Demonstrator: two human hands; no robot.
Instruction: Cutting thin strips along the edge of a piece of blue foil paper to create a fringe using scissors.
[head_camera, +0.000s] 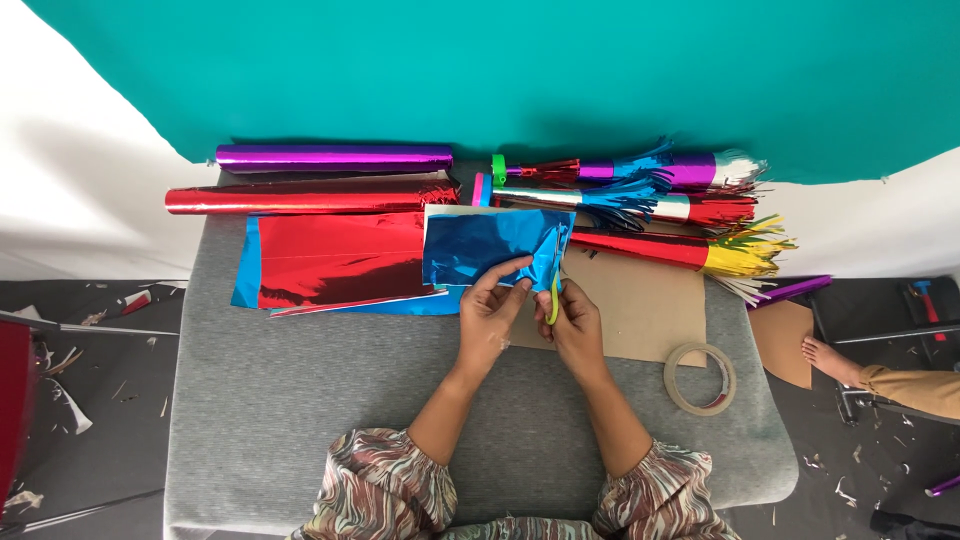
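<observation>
- Over the grey padded table (300, 400), near its far edge, the left hand (487, 318) pinched the lower edge of a blue foil sheet (485, 246), fingers closed on it.
- Beside it, the right hand (575, 322) was closed around yellow-green scissors (553, 296), whose blades met the sheet's right edge.
- The sheet hung partly lifted above a brown cardboard piece (640, 305); it looked thin, light, crinkly and slippery, likely easy to tear or crease, so a pinch close to the cut line seemed the steadiest hold.
- Left of the hands lay flat red foil (335, 260) over more blue foil, both mirror-bright and wrinkled.
- Behind them lay a red foil roll (300, 198) and a purple foil roll (330, 157), smooth cylinders.
- To the right rear were foil cones with fringed ends (660, 195) in red, blue, purple, silver and yellow.
- A ring of pale tape (700, 378) lay flat near the right hand.
- Another person's bare foot (828, 358) showed at the right edge, well apart.
</observation>
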